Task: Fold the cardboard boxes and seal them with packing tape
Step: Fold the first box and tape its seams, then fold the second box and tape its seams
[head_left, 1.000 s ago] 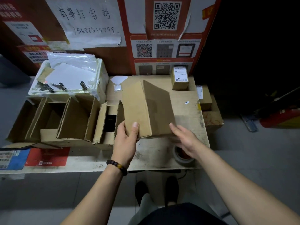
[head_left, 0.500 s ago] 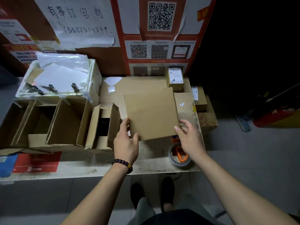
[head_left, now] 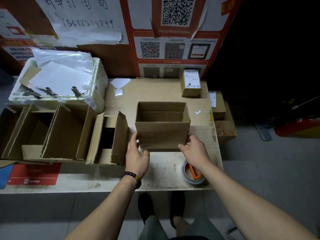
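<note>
The cardboard box (head_left: pixel 162 134) is being steadied upright near the middle of the table (head_left: pixel 155 181), open at the top. It is being gripped at its lower front corners: the left hand (head_left: pixel 137 155) is curled against the left edge, the right hand (head_left: pixel 195 151) is pinching the right corner. Being thin corrugated board, it is judged light, fairly stiff, easily creased, best held along edges. The tape roll (head_left: pixel 194 174) is lying just beside the right wrist. "15582519899" is being read on a handwritten sheet (head_left: pixel 83 19) behind.
</note>
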